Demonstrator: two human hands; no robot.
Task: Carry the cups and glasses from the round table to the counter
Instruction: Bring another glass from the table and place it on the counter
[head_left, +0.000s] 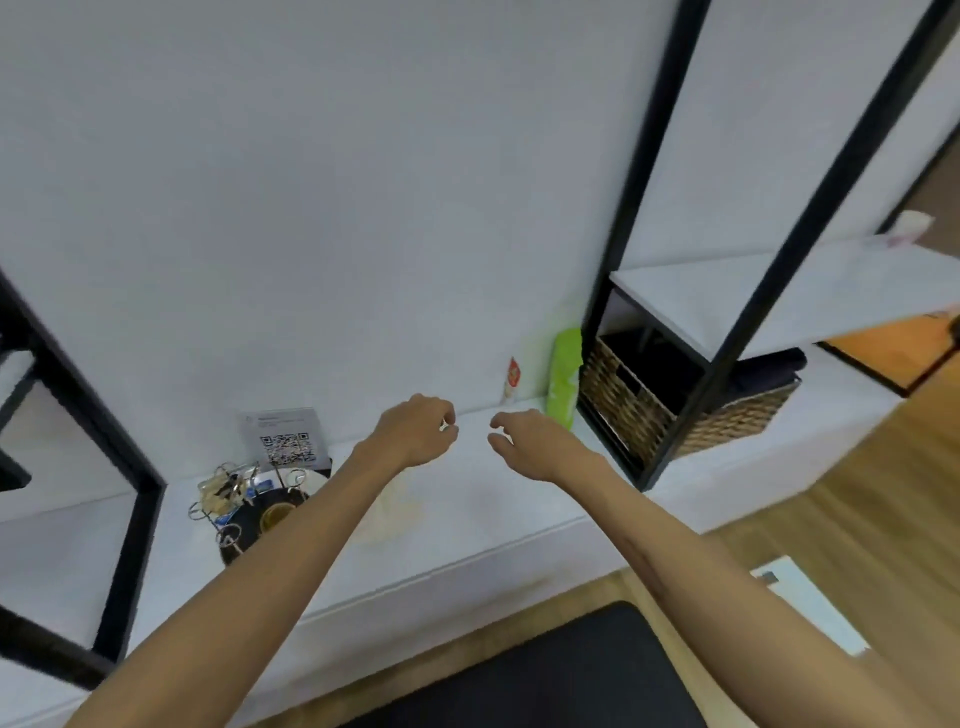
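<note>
Cups and glasses are not in view: left hand (418, 434) and right hand (524, 441) hover empty, fingers loosely curled, over the desk (467, 499), so the next move is probably a return to the round table, away from the shelf (779, 291) at 2 o'clock.

A café or small shop is suggested. A QR-code sign (287, 439) is stood on the white tabletop (467, 499). A wicker basket (675, 405) is kept on black-framed shelving (769, 291).

1. Smooth, matt white counter top (467, 525), faintly stained near the middle.
2. Matt black metal shelf frame (748, 322), straight square bars.
3. Rough brown woven wicker basket (631, 410), coarse weave showing.
4. Light wooden plank floor (852, 499), slight sheen.
5. Glossy bright green plastic packet (563, 379), crinkled.
6. White paper card with a printed square code (285, 439), flat finish.
7. Thin shiny wire loops (228, 499), metal by the look, over a glossy black round tray (249, 525).
8. Plain matt white wall (311, 208).
</note>
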